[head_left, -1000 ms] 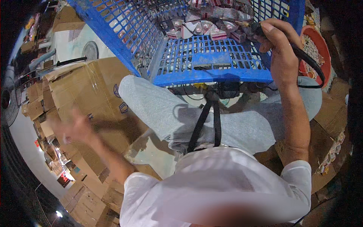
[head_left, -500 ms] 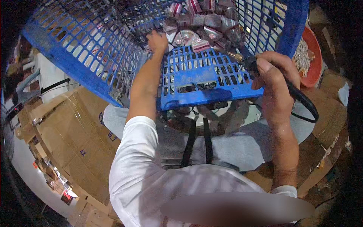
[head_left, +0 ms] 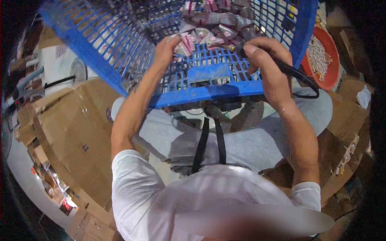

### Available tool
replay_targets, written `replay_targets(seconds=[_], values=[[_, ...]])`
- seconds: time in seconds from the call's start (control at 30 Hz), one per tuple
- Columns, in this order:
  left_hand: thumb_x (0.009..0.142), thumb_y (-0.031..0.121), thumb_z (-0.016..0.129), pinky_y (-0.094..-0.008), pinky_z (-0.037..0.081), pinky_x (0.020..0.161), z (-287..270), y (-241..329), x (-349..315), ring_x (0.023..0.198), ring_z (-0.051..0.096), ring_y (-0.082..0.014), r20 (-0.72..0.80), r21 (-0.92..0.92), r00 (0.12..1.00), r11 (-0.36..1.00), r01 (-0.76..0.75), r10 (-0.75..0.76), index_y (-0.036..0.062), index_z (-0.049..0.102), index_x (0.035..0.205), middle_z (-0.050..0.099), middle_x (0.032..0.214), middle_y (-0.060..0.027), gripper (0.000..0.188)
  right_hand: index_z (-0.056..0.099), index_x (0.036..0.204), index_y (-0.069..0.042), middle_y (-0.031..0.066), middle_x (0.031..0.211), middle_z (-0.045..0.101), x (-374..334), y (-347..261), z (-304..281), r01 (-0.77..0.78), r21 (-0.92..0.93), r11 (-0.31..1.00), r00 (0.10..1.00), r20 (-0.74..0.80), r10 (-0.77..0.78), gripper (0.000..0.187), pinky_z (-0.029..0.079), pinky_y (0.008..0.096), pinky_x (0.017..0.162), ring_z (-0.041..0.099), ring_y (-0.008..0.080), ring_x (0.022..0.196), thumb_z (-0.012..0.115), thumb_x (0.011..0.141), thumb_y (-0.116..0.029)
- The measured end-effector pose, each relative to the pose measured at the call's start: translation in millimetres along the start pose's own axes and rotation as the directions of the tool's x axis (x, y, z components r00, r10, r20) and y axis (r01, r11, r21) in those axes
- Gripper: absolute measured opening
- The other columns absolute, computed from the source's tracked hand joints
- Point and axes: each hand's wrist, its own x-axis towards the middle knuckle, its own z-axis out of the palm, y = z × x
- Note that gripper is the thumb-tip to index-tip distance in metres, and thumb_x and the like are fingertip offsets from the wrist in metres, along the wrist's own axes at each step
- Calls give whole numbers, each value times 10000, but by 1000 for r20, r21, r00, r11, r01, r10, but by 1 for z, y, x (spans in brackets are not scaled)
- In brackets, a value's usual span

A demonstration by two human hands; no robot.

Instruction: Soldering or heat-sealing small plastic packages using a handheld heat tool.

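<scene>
A blue plastic crate with openwork sides faces me, its near edge by my legs. Inside, towards the back, lies a pile of small clear plastic bags with pink stripes. My left hand is closed on one small plastic bag at the pile's left side, pinching its upper left part. My right hand is wrapped round a black corded tool above the crate's right part. The tool's tip points towards the bags and is partly hidden by my fingers.
A red basin of small pale pieces stands to the right of the crate. Flattened cardboard covers the floor at left, with more cardboard at right. The tool's black cord loops near my right wrist.
My left hand has taken hold of a plastic bag and lifted it slightly. My right hand has moved left with the tool, nearer the bags. The view has shifted a little.
</scene>
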Motion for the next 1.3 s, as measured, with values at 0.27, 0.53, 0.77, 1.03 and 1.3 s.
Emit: replay_targets(seconds=[0.27, 0.53, 0.77, 1.03, 1.3], values=[[939, 231, 597, -348, 568, 704, 25, 27, -112, 865, 655, -172, 65, -833, 998, 551, 51, 6, 51, 624, 1047, 680, 997, -78, 212, 667, 981, 6, 89, 778, 636, -18, 6, 16, 199, -155, 968, 969, 176, -171, 264, 484, 308, 622, 616, 162, 678, 668, 857, -228], [961, 248, 561, -349, 554, 738, 39, 24, -118, 868, 654, -168, -71, -672, 993, 731, -118, 94, 33, 609, 1061, 669, 996, -80, 241, 660, 997, 27, 111, 750, 654, -20, 13, 18, 420, -252, 872, 891, 295, -344, 265, 495, 314, 599, 633, 171, 641, 654, 864, -201], [904, 290, 696, -285, 568, 605, 43, 23, -119, 687, 628, -113, -70, -720, 991, 682, -129, 114, 25, 547, 948, 631, 822, -54, 308, 664, 974, 26, 113, 734, 653, -20, 10, 21, 341, -210, 916, 912, 310, -268, 249, 493, 316, 589, 633, 172, 616, 647, 861, -196], [890, 292, 712, -288, 564, 594, 42, 20, -117, 682, 629, -120, -44, -719, 988, 682, -132, 145, 19, 536, 955, 635, 828, -67, 332, 664, 966, 26, 115, 711, 645, -20, 11, 22, 376, -262, 889, 897, 344, -278, 249, 488, 317, 597, 638, 189, 647, 639, 865, -200], [875, 302, 730, -274, 555, 570, 43, 21, -119, 680, 640, -129, -86, -694, 987, 702, -159, 139, -5, 541, 952, 647, 836, -87, 368, 660, 966, 7, 164, 754, 657, -18, 16, 23, 402, -254, 880, 889, 337, -309, 239, 511, 356, 617, 667, 272, 666, 682, 853, -202]])
